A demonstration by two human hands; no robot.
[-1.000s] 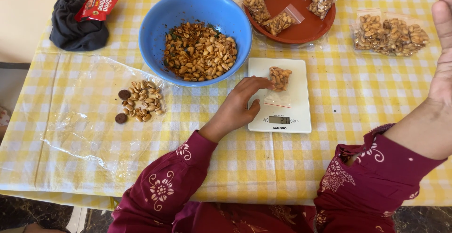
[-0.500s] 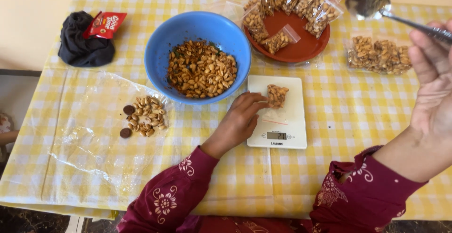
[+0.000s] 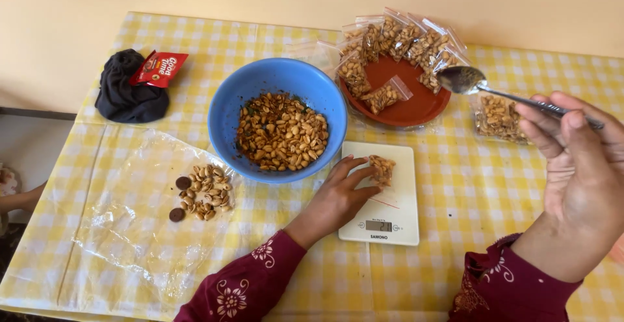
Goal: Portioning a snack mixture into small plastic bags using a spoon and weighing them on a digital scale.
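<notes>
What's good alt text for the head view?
Left hand touches a small peanut bag on a white scale; right hand holds a spoon above the table. A blue bowl of peanuts sits beside the scale.

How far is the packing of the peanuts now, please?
Done: several filled bags lie on the red plate, more beside it. In hand: the left hand touches a small bag on the scale; the right hand holds an empty spoon. Left: the blue bowl is far from empty of peanuts.
</notes>
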